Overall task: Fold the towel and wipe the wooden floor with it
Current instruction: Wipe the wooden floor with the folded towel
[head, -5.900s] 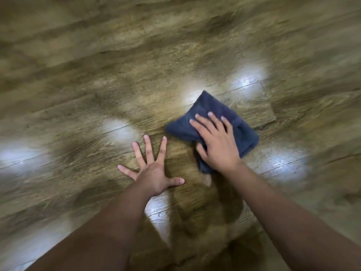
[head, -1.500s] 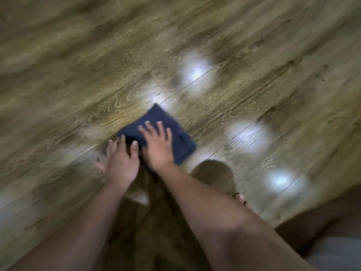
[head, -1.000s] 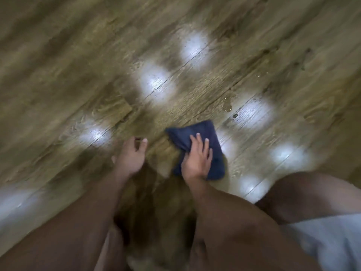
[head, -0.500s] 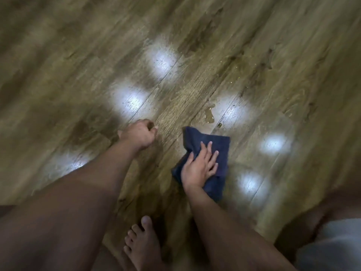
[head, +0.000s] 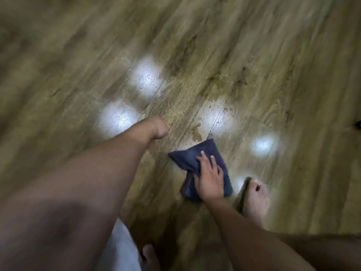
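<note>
Towel (head: 203, 165), dark blue and folded with no legible label, lies on the wooden floor (head: 273, 94) just beside a small puddle (head: 196, 133). The right hand (head: 210, 178) presses flat on it, fingers spread. The left hand (head: 158, 127) (curled, knuckles down) rests on bare floor, its fingers hidden and blurred.

On the wooden floor (head: 254, 55), the right hand (head: 210, 178) presses flat on the folded dark-blue towel (head: 197, 153), a small puddle (head: 196, 133) just beyond the towel, the curled left hand (head: 158, 127) left of it, a bare foot (head: 256, 198) just right.
</note>
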`<state>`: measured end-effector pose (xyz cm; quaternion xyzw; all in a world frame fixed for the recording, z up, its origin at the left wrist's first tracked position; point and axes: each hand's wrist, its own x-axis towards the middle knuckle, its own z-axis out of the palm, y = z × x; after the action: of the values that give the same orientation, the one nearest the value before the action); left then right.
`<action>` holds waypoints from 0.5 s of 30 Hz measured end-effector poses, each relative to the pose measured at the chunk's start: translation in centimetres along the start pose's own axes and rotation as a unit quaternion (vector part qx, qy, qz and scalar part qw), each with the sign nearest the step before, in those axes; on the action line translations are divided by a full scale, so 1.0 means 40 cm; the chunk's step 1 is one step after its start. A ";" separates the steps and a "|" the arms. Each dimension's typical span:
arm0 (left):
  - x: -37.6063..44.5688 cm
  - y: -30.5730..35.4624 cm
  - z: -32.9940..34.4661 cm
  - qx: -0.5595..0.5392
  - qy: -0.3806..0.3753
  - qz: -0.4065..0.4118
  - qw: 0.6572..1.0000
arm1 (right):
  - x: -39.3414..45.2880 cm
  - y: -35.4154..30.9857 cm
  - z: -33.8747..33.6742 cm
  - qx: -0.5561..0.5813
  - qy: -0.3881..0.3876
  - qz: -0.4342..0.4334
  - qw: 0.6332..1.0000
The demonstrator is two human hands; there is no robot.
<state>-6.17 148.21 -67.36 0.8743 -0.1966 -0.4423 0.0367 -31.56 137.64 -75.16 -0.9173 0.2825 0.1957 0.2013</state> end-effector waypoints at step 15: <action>0.091 -0.172 0.209 -0.271 0.027 -0.208 0.939 | 0.203 -0.020 -0.038 0.166 0.224 0.197 0.940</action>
<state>-8.68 154.07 -76.82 0.8642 0.1183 -0.4530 0.1844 -24.52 133.94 -77.51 -0.8168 0.5240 -0.0288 0.2395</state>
